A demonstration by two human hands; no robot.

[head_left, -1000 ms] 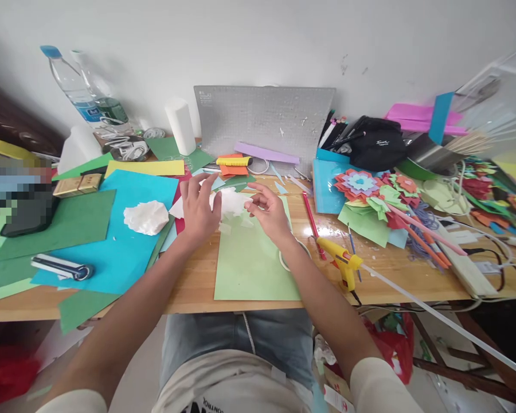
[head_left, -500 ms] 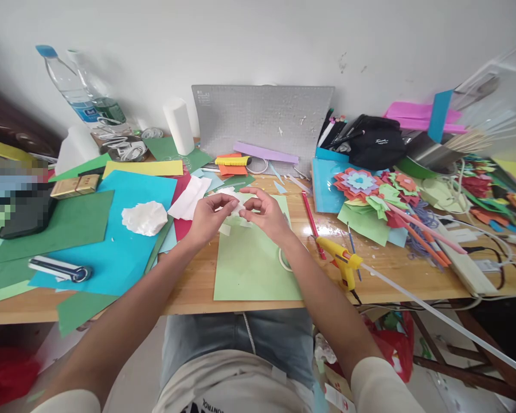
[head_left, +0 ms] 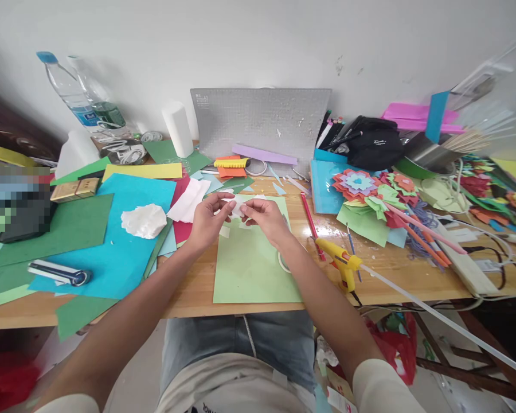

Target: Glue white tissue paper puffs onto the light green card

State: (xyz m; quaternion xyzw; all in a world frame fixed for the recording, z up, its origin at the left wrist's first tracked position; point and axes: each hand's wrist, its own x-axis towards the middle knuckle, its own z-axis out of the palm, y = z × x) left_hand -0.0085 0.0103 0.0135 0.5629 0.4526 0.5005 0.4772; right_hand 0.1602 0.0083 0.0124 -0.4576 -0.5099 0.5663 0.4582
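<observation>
Between my two hands is a small piece of thin white paper [head_left: 237,205], pinched by the fingertips on either side. My left hand [head_left: 210,219] is closed on its left edge. From the right, the thumb and fingers of my right hand [head_left: 266,219] grip the other edge. Both hands are over the upper part of a light green sheet [head_left: 253,275] on the table. Small white scraps lie on the sheet just beneath the fingers. A roll of tape [head_left: 282,261] is partly hidden under my right forearm. To the left, a crumpled white tissue [head_left: 144,221] rests on blue paper [head_left: 124,264].
A yellow glue gun [head_left: 343,261] with a long white stick and a red pen-like tool [head_left: 312,223] lie right. Behind them are paper flowers [head_left: 356,183]. A grey cutting mat [head_left: 262,123] leans on the wall. A stapler [head_left: 60,272] lies left; bottles [head_left: 71,94] stand at the back.
The white paper between my fingertips now shows flatter and more spread out. My right fingers, raised before, have come down onto it. Both hands stay in nearly the same place.
</observation>
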